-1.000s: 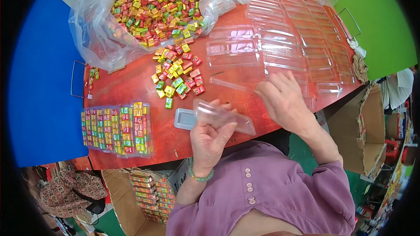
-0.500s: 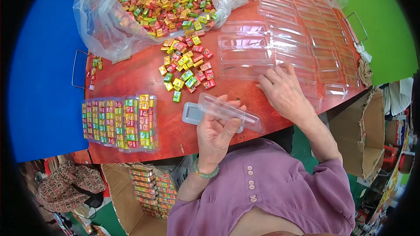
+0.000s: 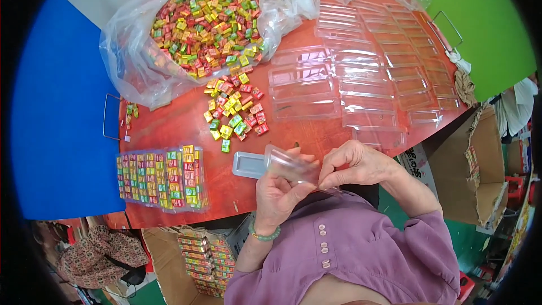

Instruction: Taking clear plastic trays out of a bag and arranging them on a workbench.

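My left hand (image 3: pixel 275 199), a green bead bracelet at its wrist, grips a long clear plastic tray (image 3: pixel 278 160) between thumb and fingers. The tray slants down to the right, close to my body at the table's near edge. At its right end, the fingertips of my right hand (image 3: pixel 357 164) pinch together; what exactly lies between them is partly hidden. Just left of the held tray, a bluish translucent tray (image 3: pixel 244 164) lies on the red table (image 3: pixel 305 135). Past it sits a loose pile of small red, yellow and green boxes (image 3: pixel 228 110).
A plastic bag (image 3: pixel 121 51) heaped with small boxes (image 3: pixel 209 22) stands at the back. Rows of clear trays (image 3: pixel 305 82) cover the right side. Filled trays (image 3: pixel 161 178) lie at the left. Cardboard cartons (image 3: pixel 474 169) flank me below the table edge.
My right hand has come from the near edge of the clear tray rows to the right end of the held tray, its fingers now pinched. The head view has shifted slightly.
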